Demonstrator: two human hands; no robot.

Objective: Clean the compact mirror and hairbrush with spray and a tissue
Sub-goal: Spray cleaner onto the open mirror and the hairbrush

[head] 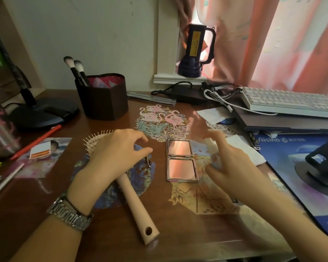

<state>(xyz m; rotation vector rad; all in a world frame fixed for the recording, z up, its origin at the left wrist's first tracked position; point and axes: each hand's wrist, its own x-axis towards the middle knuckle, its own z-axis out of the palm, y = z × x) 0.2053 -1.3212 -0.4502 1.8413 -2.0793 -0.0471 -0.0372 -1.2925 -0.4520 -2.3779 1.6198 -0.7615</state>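
Two hands hover over our brown desk (45, 195). Our left hand (116, 150) rests over the head of the wooden hairbrush (134, 207), fingers loosely curled and gripping nothing that we can see; pale bristles fan out beyond the knuckles and the handle runs back from under the palm toward us. Just past the left fingertips, and between the two hands, the compact mirror (181, 160) lies open and flat, both square panes facing up. Our right hand (229, 163) is blurred; its index finger points up and away, and the thumb and lower fingers seem to wrap a small clear spray bottle (215, 160), though we cannot tell the grip for sure. Beyond the right fingers, a white tissue (248, 150) lies beside a blue mouse pad (284, 178). Farther off stands a dark brush holder (104, 103).
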